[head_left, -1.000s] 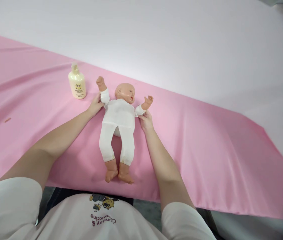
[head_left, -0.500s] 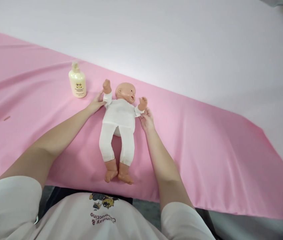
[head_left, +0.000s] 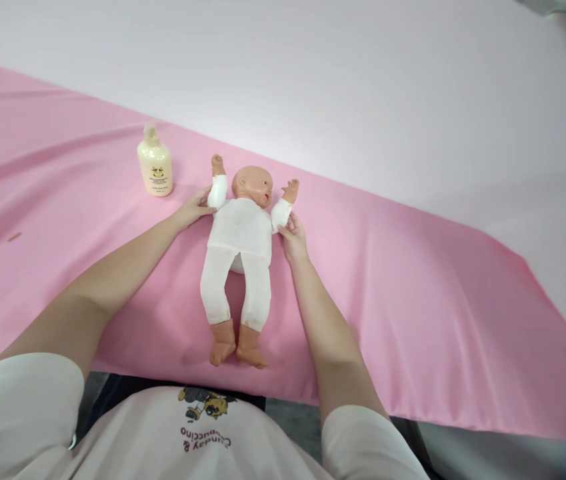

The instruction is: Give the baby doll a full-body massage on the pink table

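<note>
A bald baby doll [head_left: 241, 230] with a white cloth body lies face up on the pink cloth, head away from me and turned to the right. Both its arms are raised beside the head. My left hand [head_left: 199, 205] grips the doll's arm on the left, near the shoulder, with the fingertips partly hidden behind it. On the other side my right hand [head_left: 293, 237] pinches the doll's other upper arm between thumb and fingers.
A cream pump bottle [head_left: 155, 163] stands upright left of the doll's head. The pink cloth [head_left: 403, 300] has folds and covers the near part of a white surface [head_left: 313, 80]. A small brown mark [head_left: 14, 237] shows at the far left.
The doll's two arms have lifted and straightened, their hands now pointing more away from me. The body has shifted slightly to the right. The bottle has stayed in place.
</note>
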Action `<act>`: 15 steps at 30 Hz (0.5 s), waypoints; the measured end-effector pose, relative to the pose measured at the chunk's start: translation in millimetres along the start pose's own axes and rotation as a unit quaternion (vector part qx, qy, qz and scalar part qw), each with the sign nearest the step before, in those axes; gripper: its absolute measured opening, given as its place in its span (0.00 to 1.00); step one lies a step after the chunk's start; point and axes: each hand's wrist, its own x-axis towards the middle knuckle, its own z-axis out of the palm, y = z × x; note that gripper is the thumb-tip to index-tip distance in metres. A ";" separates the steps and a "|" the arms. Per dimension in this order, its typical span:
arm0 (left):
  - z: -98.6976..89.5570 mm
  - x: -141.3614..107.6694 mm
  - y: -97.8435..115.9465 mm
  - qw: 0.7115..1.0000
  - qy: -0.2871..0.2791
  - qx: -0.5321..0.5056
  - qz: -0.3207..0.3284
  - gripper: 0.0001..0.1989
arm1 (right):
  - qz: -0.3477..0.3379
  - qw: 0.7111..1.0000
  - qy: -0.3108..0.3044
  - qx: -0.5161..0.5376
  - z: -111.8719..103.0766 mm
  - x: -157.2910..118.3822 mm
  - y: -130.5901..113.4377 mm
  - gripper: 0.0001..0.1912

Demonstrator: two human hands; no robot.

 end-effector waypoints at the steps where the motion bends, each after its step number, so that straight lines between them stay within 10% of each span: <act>1: -1.1 -0.2 0.7 1.000 -0.011 -0.023 -0.004 0.50 | 0.006 1.000 -0.003 0.005 1.3 -1.4 -2.5 0.32; 7: -2.4 -2.4 0.6 0.997 -0.040 -0.040 -0.047 0.19 | 0.025 1.000 -0.011 -0.005 4.4 -8.8 -12.9 0.11; 15: 3.3 -3.5 0.0 0.997 0.056 -0.037 -0.027 0.42 | 0.026 0.999 0.025 0.022 8.2 -5.2 -5.4 0.28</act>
